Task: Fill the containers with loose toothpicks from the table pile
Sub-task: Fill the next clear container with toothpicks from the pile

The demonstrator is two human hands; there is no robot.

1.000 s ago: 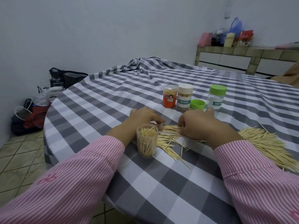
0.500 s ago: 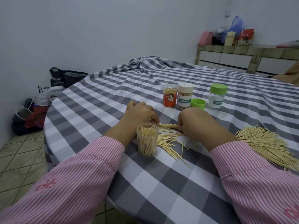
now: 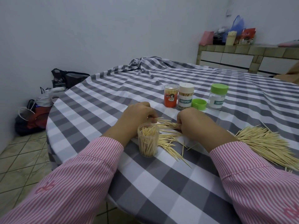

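Landmark: the open clear container (image 3: 148,140), upright on the checked tablecloth (image 3: 161,183) and part-filled with standing toothpicks. Just right of it, a small scatter of loose toothpicks (image 3: 169,141) fans across the cloth. Well to its right lies the large toothpick pile (image 3: 267,143). Directly behind the container, the left hand (image 3: 137,115) has its fingers curled, pinching the ends of a few toothpicks. Behind and right of the container, the right hand (image 3: 194,122) has its fingers curled down onto a small bundle of toothpicks (image 3: 168,125), gripping it; the fingertips themselves are hidden. Farther behind the container stand, left to right, an orange container (image 3: 170,97), a white-lidded container (image 3: 186,98), a loose green lid (image 3: 199,104) and a green-capped container (image 3: 217,98).
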